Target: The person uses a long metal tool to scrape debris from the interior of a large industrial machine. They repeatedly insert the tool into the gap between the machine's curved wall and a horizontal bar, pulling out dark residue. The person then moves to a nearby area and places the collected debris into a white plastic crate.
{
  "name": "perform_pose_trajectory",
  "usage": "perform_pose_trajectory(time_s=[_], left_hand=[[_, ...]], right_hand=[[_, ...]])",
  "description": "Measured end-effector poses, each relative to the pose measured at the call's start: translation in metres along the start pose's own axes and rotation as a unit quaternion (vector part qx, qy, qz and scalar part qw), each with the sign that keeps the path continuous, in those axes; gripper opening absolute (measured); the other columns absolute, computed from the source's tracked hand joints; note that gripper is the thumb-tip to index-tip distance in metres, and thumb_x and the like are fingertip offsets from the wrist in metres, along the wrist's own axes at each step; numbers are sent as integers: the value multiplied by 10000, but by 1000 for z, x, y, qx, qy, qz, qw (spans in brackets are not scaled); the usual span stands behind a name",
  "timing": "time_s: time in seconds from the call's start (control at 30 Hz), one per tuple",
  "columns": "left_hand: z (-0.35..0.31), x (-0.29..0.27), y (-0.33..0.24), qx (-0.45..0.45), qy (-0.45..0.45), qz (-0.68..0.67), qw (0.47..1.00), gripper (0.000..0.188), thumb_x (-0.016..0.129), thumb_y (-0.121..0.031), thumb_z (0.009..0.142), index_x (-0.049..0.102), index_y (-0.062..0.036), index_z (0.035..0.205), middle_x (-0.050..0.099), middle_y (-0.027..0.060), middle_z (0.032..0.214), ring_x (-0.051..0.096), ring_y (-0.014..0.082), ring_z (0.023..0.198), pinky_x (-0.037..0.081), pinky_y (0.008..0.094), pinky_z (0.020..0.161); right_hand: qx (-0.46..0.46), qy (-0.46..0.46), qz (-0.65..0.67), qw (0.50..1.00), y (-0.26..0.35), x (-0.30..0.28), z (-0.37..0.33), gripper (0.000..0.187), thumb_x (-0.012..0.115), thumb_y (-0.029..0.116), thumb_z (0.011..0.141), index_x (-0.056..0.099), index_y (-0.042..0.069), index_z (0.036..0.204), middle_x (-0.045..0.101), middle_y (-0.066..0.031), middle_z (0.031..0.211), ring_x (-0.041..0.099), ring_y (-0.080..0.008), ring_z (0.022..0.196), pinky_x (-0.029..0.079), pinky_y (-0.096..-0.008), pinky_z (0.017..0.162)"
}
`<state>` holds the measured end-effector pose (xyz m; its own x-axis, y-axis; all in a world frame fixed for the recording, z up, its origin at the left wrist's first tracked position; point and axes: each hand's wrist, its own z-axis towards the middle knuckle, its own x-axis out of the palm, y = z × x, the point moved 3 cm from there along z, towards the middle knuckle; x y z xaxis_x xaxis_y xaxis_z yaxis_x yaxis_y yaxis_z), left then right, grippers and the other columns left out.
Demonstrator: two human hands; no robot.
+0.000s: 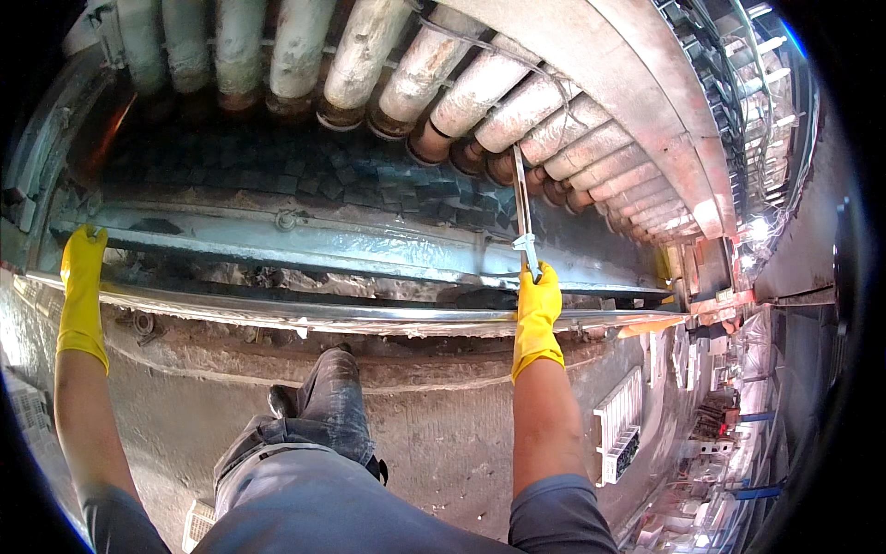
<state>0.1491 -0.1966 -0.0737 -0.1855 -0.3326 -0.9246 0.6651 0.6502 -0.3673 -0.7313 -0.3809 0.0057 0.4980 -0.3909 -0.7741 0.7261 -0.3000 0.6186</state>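
The fingers [86,233] of the left hand [83,261], in a yellow glove, are curled at the left end of the wet gray ledge [378,245]; I cannot tell if they pinch anything. Next come small dark blocks [305,171], behind the ledge, below a row of fat round tubes [300,51]. Farther right, the right hand [538,305], in a yellow glove too, has its fingers wrapped around the low end of a long metal tool [523,208]. The tool points across the ledge, up to the tubes. At the far right, a white crate [621,411] is on the floor [452,452].
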Motion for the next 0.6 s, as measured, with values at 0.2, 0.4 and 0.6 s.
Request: perform_pose_trajectory(time_s=[0.2, 0.4, 0.6], left_hand=[[-11, 2, 17, 13, -26, -28, 999, 444, 685, -418, 932, 701, -31, 1150, 752, 209, 1041, 724, 371, 987, 541, 429, 832], [-25, -2, 12, 1, -4, -11, 1000, 456, 684, -413, 929, 701, -19, 1159, 755, 205, 1039, 729, 362, 985, 546, 421, 835], [-45, -7, 30, -3, -13, -19, 1000, 455, 690, -408, 925, 704, -12, 1149, 753, 211, 1037, 730, 367, 982, 547, 420, 834]], right_hand=[[-54, -29, 7, 998, -19, 0, -2, 348, 732, 219, 945, 668, 45, 1240, 671, -2, 866, 588, -101, 719, 479, -278, 661], [-18, -12, -11, 1000, -39, -4, -4, 431, 735, 357, 938, 674, 119, 1292, 742, -63, 985, 699, -201, 855, 540, -339, 805], [22, -6, -3, 1000, -34, -14, -30, 428, 731, 366, 940, 673, 133, 1296, 745, -68, 983, 705, -208, 838, 552, -345, 771]])
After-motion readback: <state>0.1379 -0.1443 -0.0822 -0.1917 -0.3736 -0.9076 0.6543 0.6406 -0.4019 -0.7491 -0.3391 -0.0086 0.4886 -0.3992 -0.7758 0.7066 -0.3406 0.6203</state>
